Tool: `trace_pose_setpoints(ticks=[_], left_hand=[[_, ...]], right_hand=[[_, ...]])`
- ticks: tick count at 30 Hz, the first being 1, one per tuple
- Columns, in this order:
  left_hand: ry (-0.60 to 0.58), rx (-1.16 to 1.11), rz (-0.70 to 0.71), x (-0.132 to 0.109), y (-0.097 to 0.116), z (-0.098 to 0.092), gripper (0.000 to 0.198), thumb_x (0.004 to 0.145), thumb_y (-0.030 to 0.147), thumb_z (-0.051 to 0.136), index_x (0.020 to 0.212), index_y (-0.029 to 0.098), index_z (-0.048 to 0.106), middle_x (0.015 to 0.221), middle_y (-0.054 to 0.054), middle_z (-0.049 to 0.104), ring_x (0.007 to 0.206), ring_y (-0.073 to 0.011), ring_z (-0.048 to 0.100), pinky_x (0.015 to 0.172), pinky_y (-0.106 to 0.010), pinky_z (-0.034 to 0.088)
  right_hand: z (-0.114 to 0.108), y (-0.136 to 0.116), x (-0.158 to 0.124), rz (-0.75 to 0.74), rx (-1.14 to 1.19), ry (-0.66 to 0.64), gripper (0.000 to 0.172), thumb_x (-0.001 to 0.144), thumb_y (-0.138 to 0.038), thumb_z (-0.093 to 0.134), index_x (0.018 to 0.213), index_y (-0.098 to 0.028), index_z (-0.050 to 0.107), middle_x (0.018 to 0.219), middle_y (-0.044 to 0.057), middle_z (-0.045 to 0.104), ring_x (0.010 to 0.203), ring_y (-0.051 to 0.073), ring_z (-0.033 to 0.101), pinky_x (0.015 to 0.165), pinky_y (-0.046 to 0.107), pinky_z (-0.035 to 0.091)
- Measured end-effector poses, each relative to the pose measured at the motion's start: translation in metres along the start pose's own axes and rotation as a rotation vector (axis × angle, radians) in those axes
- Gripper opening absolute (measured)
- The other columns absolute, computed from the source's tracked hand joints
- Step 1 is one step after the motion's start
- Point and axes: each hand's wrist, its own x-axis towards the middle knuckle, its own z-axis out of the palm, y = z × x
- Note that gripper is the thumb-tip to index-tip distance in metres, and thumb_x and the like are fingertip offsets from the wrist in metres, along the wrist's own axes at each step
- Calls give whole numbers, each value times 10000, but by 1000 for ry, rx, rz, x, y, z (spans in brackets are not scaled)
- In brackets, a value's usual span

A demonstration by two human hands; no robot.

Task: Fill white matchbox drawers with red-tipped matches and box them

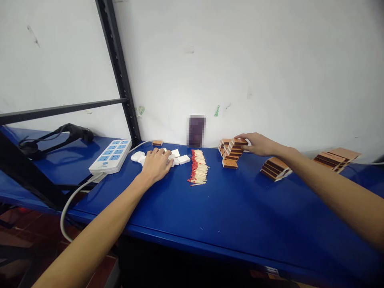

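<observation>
My left hand lies palm down over a pile of small white box-like pieces. Its fingers are bent and apart, touching the pile, and they hide part of it. Farther right, my right hand has thumb and fingers closed on the upper matchbox of a stepped matchbox stack. One matchbox lies at the foot of that stack. Between my hands runs a long row of loose red-headed matches, their heads pointing left.
A white power strip with blue sockets lies left, its cable hanging over the table edge. More matchbox stacks stand right, one beneath my right forearm. A single matchbox lies near the wall. A black metal frame rises left.
</observation>
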Motion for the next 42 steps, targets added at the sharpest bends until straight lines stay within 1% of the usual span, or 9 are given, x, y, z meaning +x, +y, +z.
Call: trace_pose_setpoints(ticks=[6, 12, 15, 20, 24, 28, 32, 37, 42], left_hand=[[51, -133, 8, -1, 1, 0, 245, 932, 277, 469, 1087, 167, 623, 1035, -114, 651, 991, -290, 565, 843, -401, 413], [141, -289, -8, -2, -6, 2, 197, 902, 265, 521, 1022, 162, 639, 1052, -104, 638, 992, -270, 562, 858, -374, 428], [219, -355, -41, -1, -9, -5, 202, 906, 267, 517, 1027, 148, 627, 1095, -104, 624, 1016, -254, 550, 900, -365, 415], [253, -571, -87, -26, 16, -32, 235, 948, 326, 459, 982, 168, 631, 944, -34, 674, 789, -177, 585, 727, -286, 442], [-24, -850, -27, -69, 60, -44, 260, 949, 321, 458, 866, 183, 662, 797, 0, 675, 706, -160, 584, 631, -259, 410], [-192, -769, 65, -95, 88, -41, 273, 957, 300, 451, 801, 190, 647, 773, -12, 620, 722, -172, 571, 679, -290, 406], [-133, -663, 53, -96, 86, -38, 260, 966, 333, 438, 861, 195, 632, 881, -27, 606, 766, -189, 561, 753, -340, 407], [-60, -751, 41, -97, 68, -43, 284, 976, 324, 418, 876, 192, 648, 785, -22, 591, 726, -169, 553, 713, -299, 425], [19, -953, -58, -113, 58, -45, 330, 949, 376, 471, 755, 180, 651, 614, 11, 536, 519, -110, 410, 517, -246, 335]], right_hand=[[-20, -41, -35, -65, 54, 162, 456, 818, -412, 525, 1204, -178, 590, 1204, 111, 647, 1094, 292, 582, 931, 463, 439], [-3, -87, -98, -61, 179, -155, 550, 775, -484, 627, 1254, -224, 563, 1204, 83, 649, 1080, 273, 607, 886, 407, 498], [3, -96, -112, -35, 176, -207, 577, 807, -529, 594, 1307, -251, 521, 1258, 93, 609, 1142, 287, 570, 895, 413, 494], [-4, -117, -107, -97, 205, -30, 375, 882, -537, 496, 1167, -304, 567, 1276, 84, 559, 1131, 288, 541, 890, 464, 450], [4, -147, -94, -253, 228, 104, 165, 888, -380, 519, 858, -231, 583, 923, 61, 628, 847, 218, 581, 735, 354, 451], [26, -170, -80, -301, 102, 56, 139, 897, -312, 509, 957, -219, 593, 920, 44, 613, 695, 164, 557, 581, 281, 388], [43, -179, -71, -301, 52, 46, 196, 939, -296, 460, 1020, -212, 617, 963, 60, 619, 809, 195, 593, 616, 289, 393], [50, -183, -70, -281, 71, 9, 228, 949, -258, 447, 1001, -205, 663, 939, 60, 645, 815, 198, 606, 657, 300, 404], [51, -182, -72, -244, 178, 13, 207, 929, -254, 481, 984, -219, 678, 862, 39, 641, 736, 172, 580, 631, 287, 401]])
